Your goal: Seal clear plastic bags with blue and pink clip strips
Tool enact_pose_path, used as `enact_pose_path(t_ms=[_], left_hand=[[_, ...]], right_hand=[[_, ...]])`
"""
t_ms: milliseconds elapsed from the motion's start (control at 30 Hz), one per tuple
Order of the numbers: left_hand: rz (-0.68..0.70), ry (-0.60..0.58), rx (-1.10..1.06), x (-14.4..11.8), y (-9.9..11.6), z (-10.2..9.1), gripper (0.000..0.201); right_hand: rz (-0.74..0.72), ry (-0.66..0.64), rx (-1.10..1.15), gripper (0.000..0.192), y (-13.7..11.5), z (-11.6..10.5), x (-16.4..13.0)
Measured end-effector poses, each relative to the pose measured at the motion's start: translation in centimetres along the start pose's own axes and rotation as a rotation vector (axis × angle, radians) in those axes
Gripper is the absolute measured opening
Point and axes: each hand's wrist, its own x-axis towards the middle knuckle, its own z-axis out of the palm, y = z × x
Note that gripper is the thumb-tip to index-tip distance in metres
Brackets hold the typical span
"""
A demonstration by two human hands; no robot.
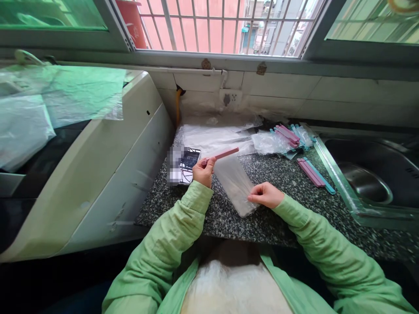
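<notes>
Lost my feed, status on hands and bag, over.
Left hand holds pink clip. Right hand pinches clear bag on counter. Spare clips lie right, phone left, both apart.

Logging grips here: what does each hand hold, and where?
Left hand: pink clip, by its near end. Right hand: clear plastic bag, at its lower edge.

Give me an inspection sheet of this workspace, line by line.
Surface: speckled grey granite counter, partly covered.
Job's things: pink plastic clip stick in the left hand; clear plastic bag flat on the counter, pinched at its near end by the right hand.
Clutter: loose pink and blue clip sticks; bagged clip sticks; clear plastic sheets; phone.
Grippers: both hands closed on their items.
Cables: nothing seen.
Surroundings: steel sink right, white appliance left, barred window ahead.
</notes>
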Motion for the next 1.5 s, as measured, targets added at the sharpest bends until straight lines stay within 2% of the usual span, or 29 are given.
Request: enact_pose_path(t_ms=[200,300,367,467,500,533,600,667,733,933,1033,1100,1200,1267,1367,1500], left_hand=[[-0.041,-0.007,0.022,0.2,-0.4,0.0,0.036],[-0.046,-0.035,0.028,0.3,-1.0,0.0,0.039],[-0.038,-0.092,0.075,0.0,-0.8,0.2,0.04],[-0.021,-0.247,0.178,-1.0,0.0,0.8,0.04],[-0.023,-0.3,0.198,-1.4,0.2,1.0,0.04],[-0.03,-0.348,0.21,-1.7,0.4,1.3,0.041],[-0.047,-0.415,0.219,-2.3,0.7,1.7,0.042],[-0.044,-0.441,0.221,-2.6,0.6,2.0,0.041],[-0.015,-0.445,0.215,-2.6,0.5,2.4,0.04],[-0.026,-0.461,0.169,-1.9,0.2,4.9,0.037],[-0.112,-0.523,0.107,-1.3,-0.5,6.9,0.041],[-0.198,-0.614,0.079,-1.0,-1.2,8.2,0.043],[-0.303,-0.736,0.151,-0.7,-2.2,10.1,0.037],[-0.351,-0.763,0.234,-0.4,-2.8,11.2,0.029],[-0.359,-0.709,0.342,0.6,-3.3,12.9,0.016],[-0.16,-0.531,0.54,3.0,-3.6,15.2,0.004]], right_hand=[[-0.04,-0.017,-0.096,0.032,0.3,0.4,0.1],[-0.076,-0.031,-0.189,0.03,-0.1,-0.4,0.1],[-0.133,0.089,-0.239,0.027,-0.7,-1.5,0.3],[-0.29,0.394,-0.321,0.035,-1.8,-3.4,0.7],[-0.359,0.456,-0.369,0.037,-2.1,-4.0,0.9],[-0.425,0.49,-0.424,0.037,-2.4,-4.4,1.0],[-0.525,0.47,-0.549,0.03,-2.5,-4.9,1.2],[-0.576,0.42,-0.667,0.019,-2.4,-5.1,1.2],[-0.609,0.419,-0.777,0.015,-2.3,-5.1,1.0],[-0.665,0.663,-1.087,0.025,-2.4,-6.0,-0.7],[-0.643,0.723,-1.164,0.028,-2.5,-7.4,-1.3],[-0.603,0.791,-1.183,0.029,-2.4,-8.8,-1.3],[-0.518,0.91,-1.191,0.029,-1.9,-11.8,-0.8],[-0.44,0.974,-1.187,0.029,-1.3,-14.1,-0.1],[-0.283,1.012,-1.167,0.03,-0.3,-17.1,1.2],[0.011,0.998,-1.107,0.032,0.6,-19.8,2.9]])
